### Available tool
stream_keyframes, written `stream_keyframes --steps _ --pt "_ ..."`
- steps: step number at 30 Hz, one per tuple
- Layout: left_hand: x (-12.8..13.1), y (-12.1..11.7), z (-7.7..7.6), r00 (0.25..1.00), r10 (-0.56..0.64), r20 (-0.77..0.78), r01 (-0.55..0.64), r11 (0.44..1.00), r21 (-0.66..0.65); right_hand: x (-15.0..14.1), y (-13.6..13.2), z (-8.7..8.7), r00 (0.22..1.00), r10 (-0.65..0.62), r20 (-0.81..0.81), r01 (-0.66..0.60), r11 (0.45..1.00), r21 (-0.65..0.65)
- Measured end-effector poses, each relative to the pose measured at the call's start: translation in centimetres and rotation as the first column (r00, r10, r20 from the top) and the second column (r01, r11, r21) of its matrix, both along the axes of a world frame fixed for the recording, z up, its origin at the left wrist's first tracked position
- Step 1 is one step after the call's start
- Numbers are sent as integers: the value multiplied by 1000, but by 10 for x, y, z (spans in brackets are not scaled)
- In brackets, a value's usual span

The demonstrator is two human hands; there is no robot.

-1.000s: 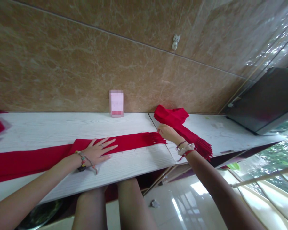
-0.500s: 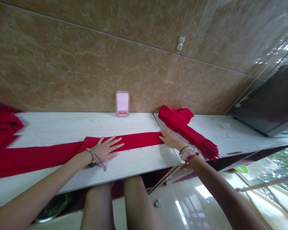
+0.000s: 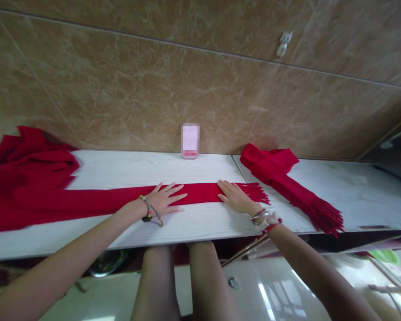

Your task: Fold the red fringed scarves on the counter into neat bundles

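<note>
A long red scarf [image 3: 202, 193] lies flat in a narrow strip along the white tabletop [image 3: 187, 225], its fringe spread at the right end. My left hand [image 3: 162, 197] rests on it with fingers spread, palm down. Close to the fringe, my right hand [image 3: 235, 196] also lies flat on the cloth, fingers stretched out. Neither hand grips anything. At the left, the strip runs into a bunched heap of red cloth [image 3: 36, 165]. Another red scarf [image 3: 287, 183], folded over itself with its fringe toward the front edge, lies right of my right hand.
A pale pink card-like item [image 3: 190, 140], blurred out, leans against the brown marbled wall [image 3: 137, 89] behind the table. A small white cat-shaped hook [image 3: 284, 43] is on the wall. A seam crosses the tabletop near the folded scarf. A dark object stands at the far right.
The view has shifted left, showing more of the heap. The scarf's fringe now lies spread out beyond my right hand, where it was mostly hidden before. Both hands stay flat on the cloth.
</note>
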State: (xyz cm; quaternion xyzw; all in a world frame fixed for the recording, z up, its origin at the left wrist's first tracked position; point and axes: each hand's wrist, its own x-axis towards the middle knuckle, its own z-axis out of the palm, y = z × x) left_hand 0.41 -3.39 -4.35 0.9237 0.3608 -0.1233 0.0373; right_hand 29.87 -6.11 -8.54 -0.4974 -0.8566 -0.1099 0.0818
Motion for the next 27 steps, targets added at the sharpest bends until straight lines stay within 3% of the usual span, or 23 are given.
stream_keyframes --steps 5,9,13,17,20,23,27 --pt "-38 0 0 979 191 -69 -191 982 6 53 -2 -7 999 28 17 -28 999 17" --pt "-72 -5 -7 967 236 -96 -235 972 27 56 3 -5 998 66 12 -65 997 -48" --pt "-96 -8 -5 935 338 -111 -333 941 61 7 12 11 994 31 -108 -38 997 -65" --pt "-118 -10 -8 892 445 -83 -438 894 92 -67 20 26 955 258 -145 -273 957 -94" --pt "-135 -9 -15 901 433 -39 -426 898 111 -107 25 25 910 383 -158 -406 902 -151" --pt "-155 -4 -17 925 379 -27 -373 919 125 -121 28 17 898 412 -152 -436 879 -195" --pt "-183 2 -8 935 352 -32 -341 922 185 -117 28 17 902 403 -153 -429 874 -227"
